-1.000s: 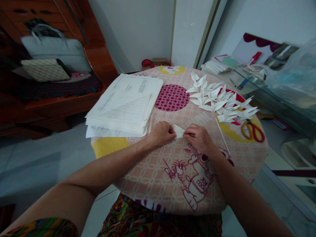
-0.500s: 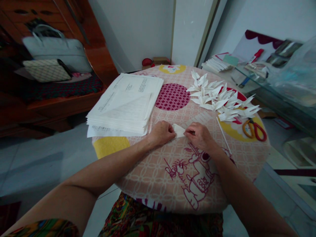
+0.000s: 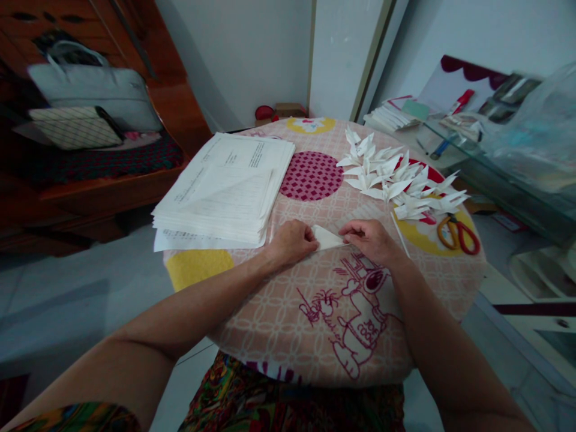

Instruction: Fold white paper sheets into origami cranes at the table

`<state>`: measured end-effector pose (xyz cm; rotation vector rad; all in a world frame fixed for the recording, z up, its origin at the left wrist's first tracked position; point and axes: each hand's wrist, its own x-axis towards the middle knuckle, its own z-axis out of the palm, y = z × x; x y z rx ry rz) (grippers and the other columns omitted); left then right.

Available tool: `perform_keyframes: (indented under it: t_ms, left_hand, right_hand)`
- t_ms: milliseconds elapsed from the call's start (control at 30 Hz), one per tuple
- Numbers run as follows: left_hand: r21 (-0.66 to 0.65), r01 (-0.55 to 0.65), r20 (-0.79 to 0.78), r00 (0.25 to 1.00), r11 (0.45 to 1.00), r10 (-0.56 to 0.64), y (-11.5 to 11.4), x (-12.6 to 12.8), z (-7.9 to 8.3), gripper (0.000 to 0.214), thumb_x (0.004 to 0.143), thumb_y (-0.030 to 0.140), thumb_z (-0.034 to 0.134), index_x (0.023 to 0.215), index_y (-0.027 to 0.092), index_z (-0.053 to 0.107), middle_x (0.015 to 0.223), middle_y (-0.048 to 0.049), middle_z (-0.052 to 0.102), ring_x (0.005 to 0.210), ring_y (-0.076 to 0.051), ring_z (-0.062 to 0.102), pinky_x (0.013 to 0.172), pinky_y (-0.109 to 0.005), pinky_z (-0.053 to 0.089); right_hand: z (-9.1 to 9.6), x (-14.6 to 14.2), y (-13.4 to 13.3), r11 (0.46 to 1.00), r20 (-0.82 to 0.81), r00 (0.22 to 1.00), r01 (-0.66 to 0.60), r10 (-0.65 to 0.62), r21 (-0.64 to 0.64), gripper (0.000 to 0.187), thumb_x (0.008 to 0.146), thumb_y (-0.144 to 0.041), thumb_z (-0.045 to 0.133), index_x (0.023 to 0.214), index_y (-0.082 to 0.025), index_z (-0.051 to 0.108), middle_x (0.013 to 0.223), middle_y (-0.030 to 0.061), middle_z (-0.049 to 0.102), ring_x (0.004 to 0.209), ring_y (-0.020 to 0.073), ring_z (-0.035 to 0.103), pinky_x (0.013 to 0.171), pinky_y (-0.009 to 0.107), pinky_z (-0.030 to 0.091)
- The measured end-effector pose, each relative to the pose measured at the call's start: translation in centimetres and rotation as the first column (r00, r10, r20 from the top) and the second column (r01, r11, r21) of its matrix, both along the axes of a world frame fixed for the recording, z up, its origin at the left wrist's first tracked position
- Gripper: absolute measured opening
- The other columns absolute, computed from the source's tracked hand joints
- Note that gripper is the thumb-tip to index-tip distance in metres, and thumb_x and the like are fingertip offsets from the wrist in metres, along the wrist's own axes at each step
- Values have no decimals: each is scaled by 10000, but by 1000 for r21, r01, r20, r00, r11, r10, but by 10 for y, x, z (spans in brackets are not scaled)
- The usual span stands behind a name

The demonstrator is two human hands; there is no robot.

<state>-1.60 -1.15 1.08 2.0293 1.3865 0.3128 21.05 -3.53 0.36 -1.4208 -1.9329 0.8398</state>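
Note:
A small folded piece of white paper [image 3: 327, 238] lies low over the tablecloth between my two hands. My left hand [image 3: 293, 241] pinches its left end, fingers curled closed. At its right end, my right hand [image 3: 369, 240] has thumb and fingertips closed on the paper's tip. Just behind the right hand lies a flat strip of printed paper [image 3: 366, 213]. Several folded white paper cranes [image 3: 396, 177] are heaped at the table's right side. Left of my hands is a thick stack of printed paper [image 3: 220, 186].
Scissors [image 3: 459, 233] with orange and red handles rest near the table's right edge. A thin white stick [image 3: 398, 234] lies beside my right wrist. A glass shelf [image 3: 504, 180] with a plastic bag stands at right. Bags [image 3: 90, 90] sit on a wooden seat at left.
My right hand has moved slightly right along the folded paper, and more of the paper shows between my hands. My left hand keeps its grip. The whole view has shifted a little.

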Motion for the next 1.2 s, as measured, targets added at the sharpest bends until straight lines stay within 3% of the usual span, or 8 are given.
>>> perform_keyframes:
  t_ms: [300, 867, 1200]
  left_hand:
    - [18, 12, -26, 1000, 1000, -11, 1, 1, 0, 151, 760, 206, 646, 733, 123, 769, 613, -54, 690, 566, -140, 581, 587, -253, 431]
    - [-21, -20, -5, 1000, 1000, 20, 1, 0, 0, 122, 741, 194, 657, 699, 130, 752, 513, -18, 630, 512, -127, 575, 537, -223, 428]
    - [-19, -9, 9, 1000, 1000, 9, 2, 0, -1, 118, 729, 174, 644, 683, 128, 743, 515, -15, 627, 515, -125, 558, 542, -232, 417]
  right_hand:
    - [0, -1, -4, 998, 60, 997, -45, 43, 41, 142, 746, -160, 622, 800, -164, 754, 712, 13, 722, 621, 139, 608, 590, 247, 437]
    - [-12, -14, -3, 996, 34, 997, 70, -72, 49, 51, 701, -154, 664, 723, -168, 707, 620, -1, 660, 563, 132, 566, 567, 249, 415]
    - [-10, -17, -2, 996, 16, 996, 90, -90, 25, 41, 694, -163, 662, 717, -167, 696, 602, -9, 639, 552, 127, 548, 559, 250, 409]
